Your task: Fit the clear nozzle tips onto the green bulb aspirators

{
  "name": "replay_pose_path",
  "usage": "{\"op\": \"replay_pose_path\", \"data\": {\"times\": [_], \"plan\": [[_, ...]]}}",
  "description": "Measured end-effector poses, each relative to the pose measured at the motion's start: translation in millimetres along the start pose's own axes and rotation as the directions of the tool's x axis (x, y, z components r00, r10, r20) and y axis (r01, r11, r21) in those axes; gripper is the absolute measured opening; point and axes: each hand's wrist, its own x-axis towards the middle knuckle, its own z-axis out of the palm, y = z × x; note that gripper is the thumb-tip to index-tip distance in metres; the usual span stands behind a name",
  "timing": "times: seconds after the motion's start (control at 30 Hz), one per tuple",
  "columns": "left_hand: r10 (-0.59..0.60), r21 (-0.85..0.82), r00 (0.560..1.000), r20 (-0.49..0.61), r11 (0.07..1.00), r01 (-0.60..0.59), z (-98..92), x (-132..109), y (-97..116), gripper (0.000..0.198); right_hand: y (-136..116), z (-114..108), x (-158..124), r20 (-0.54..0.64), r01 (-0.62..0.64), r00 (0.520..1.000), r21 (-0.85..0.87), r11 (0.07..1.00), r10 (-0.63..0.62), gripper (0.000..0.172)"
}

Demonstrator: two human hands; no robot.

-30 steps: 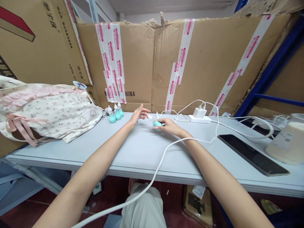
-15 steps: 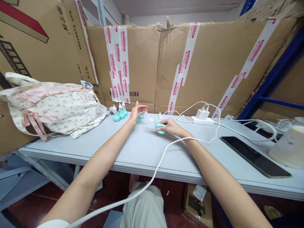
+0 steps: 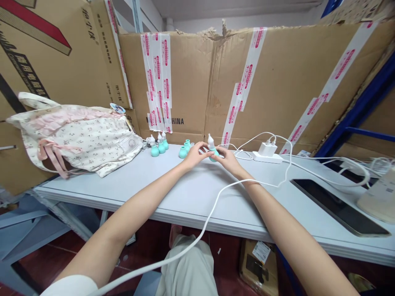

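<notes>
A small teal squeeze bulb with a clear pointed tip [image 3: 211,148] stands upright between both hands near the back of the pale table [image 3: 173,193]. My right hand [image 3: 227,158] is wrapped round its teal base. My left hand [image 3: 195,152] pinches it from the left side. Just left of my hands stand two more teal bulbs [image 3: 184,149]. A row of three teal bulbs with clear tips [image 3: 158,144] stands further left, close to the cardboard wall.
A floral cloth bag with pink ribbon [image 3: 77,137] lies at the table's left. A white charger block [image 3: 267,151] with white cables [image 3: 216,201] sits at the back right; one cable runs over the front edge. A dark tablet [image 3: 336,205] and a cream appliance [image 3: 379,193] lie right.
The teal bulb lay on its side under my right hand; now it stands upright. My left hand moved right from the other bulbs and took hold of it.
</notes>
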Motion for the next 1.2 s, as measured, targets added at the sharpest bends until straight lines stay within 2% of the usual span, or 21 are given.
{"op": "replay_pose_path", "data": {"times": [0.07, 0.13, 0.23, 0.33, 0.4, 0.47, 0.53, 0.6, 0.67, 0.7, 0.77, 0.8, 0.87, 0.97, 1.03, 1.1, 1.2], "plan": [[0.023, 0.065, 0.996, -0.086, 0.998, -0.017, 3.0, -1.9, -0.9, 0.038, 4.0, 4.4, -0.9, 0.053, 0.017, 0.998, 0.002, 1.0, -0.017, 0.044], [0.021, 0.063, 0.989, -0.149, 0.998, -0.012, 1.0, -1.7, -1.0, 0.031, 6.2, 9.4, -1.9, 0.092, 0.031, 0.995, 0.049, 0.998, -0.036, 0.049], [0.001, 0.023, 0.983, -0.183, 1.0, 0.003, -6.8, 2.5, 1.3, 0.026, 6.3, 13.7, -3.3, 0.121, 0.035, 0.991, 0.11, 0.993, -0.048, 0.058], [-0.015, -0.004, 0.972, -0.232, 1.0, 0.015, -21.7, 11.7, 4.9, 0.028, 7.5, 11.7, -4.4, 0.133, 0.017, 0.991, 0.06, 0.998, -0.025, 0.062], [-0.03, -0.059, 0.931, -0.364, 0.998, 0.009, -40.3, 19.3, 7.3, 0.031, 11.6, 8.3, -5.0, 0.143, -0.019, 0.989, -0.023, 1.0, 0.022, 0.058], [-0.002, -0.085, 0.824, -0.567, 0.995, -0.056, -67.1, 25.3, 9.0, 0.035, 18.0, 4.9, -5.4, 0.141, -0.061, 0.987, -0.11, 0.992, 0.077, 0.047], [0.049, -0.005, 0.648, -0.76, 0.997, -0.081, -99.0, 27.0, 8.5, 0.035, 24.7, 2.6, -5.7, 0.156, -0.07, 0.983, -0.165, 0.984, 0.096, 0.036], [0.101, 0.115, 0.458, -0.883, 0.993, 0.004, -130.6, 23.0, 4.2, 0.033, 29.4, 1.3, -5.9, 0.195, -0.055, 0.976, -0.192, 0.98, 0.092, 0.028], [0.122, 0.17, 0.302, -0.946, 0.975, 0.14, -156.7, 13.9, -4.9, 0.031, 30.8, 1.0, -6.1, 0.231, -0.038, 0.969, -0.212, 0.977, 0.087, 0.023], [0.123, 0.182, 0.259, -0.958, 0.959, 0.219, -166.6, 8.3, -11.1, 0.029, 30.5, 1.1, -6.2, 0.239, -0.035, 0.967, -0.226, 0.973, 0.09, 0.022], [0.118, 0.188, 0.202, -0.972, 0.909, 0.371, -179.4, -3.1, -25.2, 0.024, 29.1, 1.7, -6.2, 0.251, -0.035, 0.963, -0.246, 0.969, 0.099, 0.021], [0.103, 0.177, 0.187, -0.977, 0.882, 0.438, -182.6, -8.1, -32.6, 0.022, 28.4, 2.2, -6.3, 0.266, -0.034, 0.959, -0.246, 0.969, 0.101, 0.021], [0.026, 0.137, 0.206, -0.978, 0.826, 0.546, -184.0, -15.4, -46.5, 0.021, 27.5, 3.2, -6.4, 0.305, -0.028, 0.947, -0.237, 0.971, 0.101, 0.022], [-0.104, 0.137, 0.323, -0.941, 0.755, 0.642, -180.0, -20.1, -62.4, 0.019, 27.5, 4.4, -6.9, 0.36, 0.0, 0.929, -0.238, 0.971, 0.088, 0.021], [-0.137, 0.173, 0.388, -0.911, 0.728, 0.664, -178.3, -21.4, -70.4, 0.017, 27.9, 4.8, -7.2, 0.365, 0.007, 0.927, -0.244, 0.97, 0.086, 0.019], [-0.186, 0.159, 0.401, -0.897, 0.71, 0.686, -179.9, -22.5, -78.2, 0.014, 28.3, 4.7, -7.4, 0.36, -0.001, 0.928, -0.244, 0.97, 0.092, 0.019], [-0.337, 0.066, 0.398, -0.853, 0.687, 0.723, -188.0, -23.6, -91.4, 0.015, 28.2, 4.0, -7.3, 0.361, -0.008, 0.927, -0.24, 0.971, 0.097, 0.019]]}}
